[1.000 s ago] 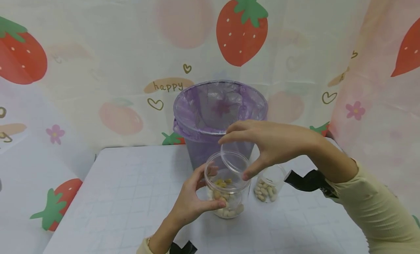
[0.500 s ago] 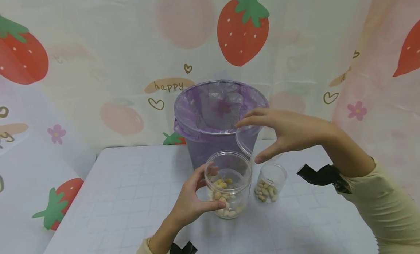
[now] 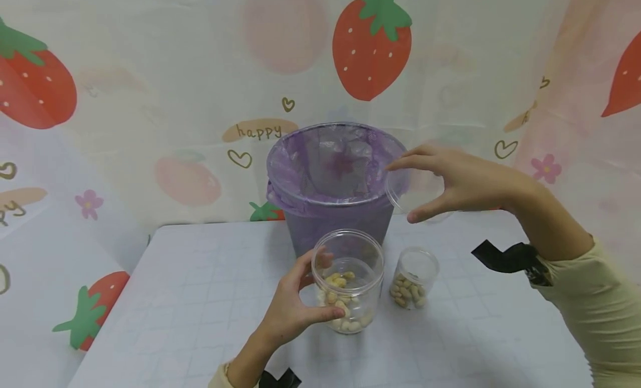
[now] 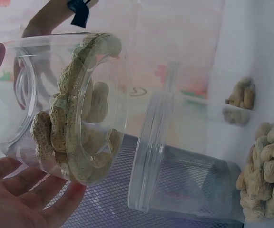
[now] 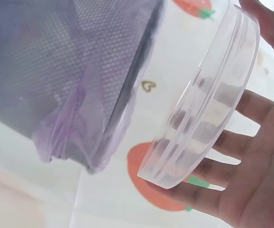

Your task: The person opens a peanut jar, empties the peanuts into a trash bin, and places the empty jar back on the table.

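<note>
A large clear jar [image 3: 350, 299] of peanuts stands on the table, and my left hand [image 3: 294, 301] grips its side with fingers and thumb around it. In the left wrist view the jar [image 4: 99, 142] looks doubled, with my left fingers [image 4: 27, 194] against it. My right hand [image 3: 466, 182] holds a clear lid [image 3: 395, 193] by its edge, raised at the right of the bucket's rim. In the right wrist view my right hand [image 5: 256, 161] spans the lid [image 5: 203, 109], thumb on one edge and fingers along the other. A smaller jar [image 3: 414, 276] of peanuts stands right of the large one.
A purple mesh bucket [image 3: 335, 226] with a purple bag liner stands behind the large jar, close to the back curtain [image 3: 190, 54]. The white tabletop [image 3: 200, 282] extends to both sides. Another curtain [image 3: 591, 210] hangs at the right.
My right hand has moved up and to the right with the lid, from over the large jar to beside the bucket's rim. My left hand keeps its grip on the large jar.
</note>
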{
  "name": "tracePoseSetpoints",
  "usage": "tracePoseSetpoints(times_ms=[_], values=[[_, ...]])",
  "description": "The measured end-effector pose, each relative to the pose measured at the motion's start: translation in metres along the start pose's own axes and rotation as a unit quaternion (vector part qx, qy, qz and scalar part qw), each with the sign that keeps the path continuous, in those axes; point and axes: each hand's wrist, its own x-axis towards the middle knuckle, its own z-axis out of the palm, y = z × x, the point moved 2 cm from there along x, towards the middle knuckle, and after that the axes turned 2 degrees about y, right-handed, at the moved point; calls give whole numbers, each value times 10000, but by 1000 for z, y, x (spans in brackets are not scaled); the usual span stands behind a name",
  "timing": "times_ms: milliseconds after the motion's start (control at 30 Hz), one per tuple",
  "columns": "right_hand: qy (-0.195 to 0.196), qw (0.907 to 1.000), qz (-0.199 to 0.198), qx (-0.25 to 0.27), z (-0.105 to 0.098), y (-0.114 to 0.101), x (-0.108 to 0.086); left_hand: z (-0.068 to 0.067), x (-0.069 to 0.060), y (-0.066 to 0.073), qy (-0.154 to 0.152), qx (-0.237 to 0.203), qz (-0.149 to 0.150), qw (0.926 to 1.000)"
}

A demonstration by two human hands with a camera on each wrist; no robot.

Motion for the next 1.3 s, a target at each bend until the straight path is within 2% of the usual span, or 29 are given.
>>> tracePoseSetpoints(times_ms=[433,700,900,1067,1300], values=[[113,9971,533,537,-4,53,-3,0,-1,0,55,-31,0,10000],[118,9935,1118,187,7,84,-2,1,-1,-2,37,-90,-5,10000],[117,9916,1273,204,20,102,4,1,0,1,94,-92,16,9999],[85,9874,1540,344,36,128,9,3,-1,3,135,81,17,9999],[81,9864,1588,407,63,158,12,4,-2,3,96,217,127,9996]])
